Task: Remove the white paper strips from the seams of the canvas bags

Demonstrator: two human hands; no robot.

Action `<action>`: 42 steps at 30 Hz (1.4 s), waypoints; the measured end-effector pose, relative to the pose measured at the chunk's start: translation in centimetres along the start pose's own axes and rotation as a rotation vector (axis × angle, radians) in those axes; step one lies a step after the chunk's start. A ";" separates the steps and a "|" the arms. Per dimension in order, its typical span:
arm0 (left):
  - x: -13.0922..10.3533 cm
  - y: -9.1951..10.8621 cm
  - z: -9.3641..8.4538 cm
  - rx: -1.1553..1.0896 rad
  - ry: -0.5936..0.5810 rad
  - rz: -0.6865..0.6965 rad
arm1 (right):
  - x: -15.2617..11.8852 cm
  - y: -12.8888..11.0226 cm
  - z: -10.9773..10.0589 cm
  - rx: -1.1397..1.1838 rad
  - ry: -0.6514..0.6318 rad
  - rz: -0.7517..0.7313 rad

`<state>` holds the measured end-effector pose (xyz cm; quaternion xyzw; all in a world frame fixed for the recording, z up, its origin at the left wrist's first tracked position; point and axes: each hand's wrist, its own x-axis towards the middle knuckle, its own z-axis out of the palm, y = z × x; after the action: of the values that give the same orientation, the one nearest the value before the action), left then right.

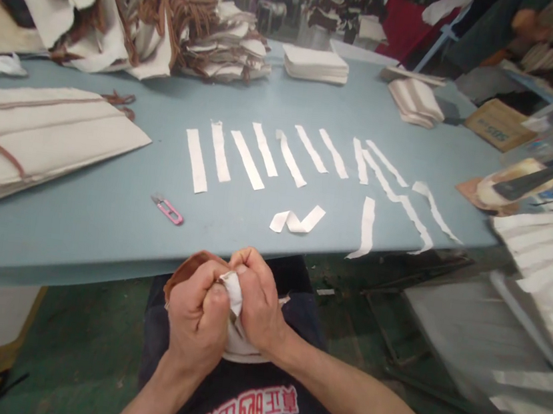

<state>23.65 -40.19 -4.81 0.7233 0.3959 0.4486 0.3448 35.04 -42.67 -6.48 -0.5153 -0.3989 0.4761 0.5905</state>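
Note:
Both my hands are closed on a white and brown fabric piece (239, 345) held over my lap, just off the table's front edge. My left hand (200, 312) grips its left side, where a brown flap sticks out behind the knuckles. Close beside it, my right hand (260, 299) pinches the same piece, with a bit of white cloth bunched between the two fists. The fingers hide most of the piece. On the table ahead lie a curled white strip (300, 220) and pink thread snips (168, 209), both apart from my hands.
Several white strips (246, 160) lie in a row on the blue-green table (104, 213). Flat cream fabric pieces (38, 137) rest at left, with a large heap (152, 24) behind. A white stack (315, 65) and a cardboard box (499, 125) stand farther back. Another person's arm shows at upper right.

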 end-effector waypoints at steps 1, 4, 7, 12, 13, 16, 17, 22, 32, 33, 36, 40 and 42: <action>0.4 0.0 -0.2 -0.012 -0.016 -0.015 | 0.3 -0.1 -0.2 -0.042 -0.015 -0.002; 1.9 0.3 -1.6 -0.050 -0.127 -0.037 | 1.4 -1.4 -2.0 -0.137 -0.125 0.014; 3.3 1.1 -3.7 -0.073 -0.277 -0.056 | 2.4 -3.9 -4.0 -0.198 -0.150 -0.094; 4.7 3.1 -6.2 -0.029 -0.404 -0.012 | 4.0 -8.2 -4.3 -0.403 -0.411 -0.569; 4.9 3.7 -6.5 -0.020 -0.423 0.000 | 4.5 -8.7 -3.9 -0.446 -0.483 -0.657; 5.4 5.1 -7.3 0.021 -0.432 0.026 | 5.7 -9.6 -3.1 -0.570 -0.613 -0.817; 5.5 5.4 -7.5 0.040 -0.428 0.022 | 6.0 -9.9 -3.0 -0.622 -0.627 -0.819; 4.9 5.1 -7.8 0.025 -0.447 -0.087 | 5.8 -11.0 -3.6 -0.803 -0.708 -0.572; 4.2 2.8 -6.9 0.049 -0.295 0.176 | 5.0 -10.0 -3.1 -0.586 -0.730 -0.237; 4.1 2.6 -6.9 0.094 -0.274 0.236 | 5.0 -9.8 -3.1 -0.535 -0.739 -0.206; 3.8 1.5 -7.1 0.181 -0.284 0.386 | 5.1 -9.3 -3.2 -0.348 -0.776 -0.095; 3.7 -0.5 -7.4 0.132 -0.362 0.536 | 4.8 -8.7 -3.3 -0.069 -0.798 0.166; 3.9 -1.5 -7.4 0.133 -0.354 0.621 | 4.6 -8.2 -3.2 0.010 -0.764 0.245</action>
<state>17.58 -35.06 -2.00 0.8964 0.1199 0.3729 0.2075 40.40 -39.05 1.03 -0.3419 -0.5230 0.7023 0.3410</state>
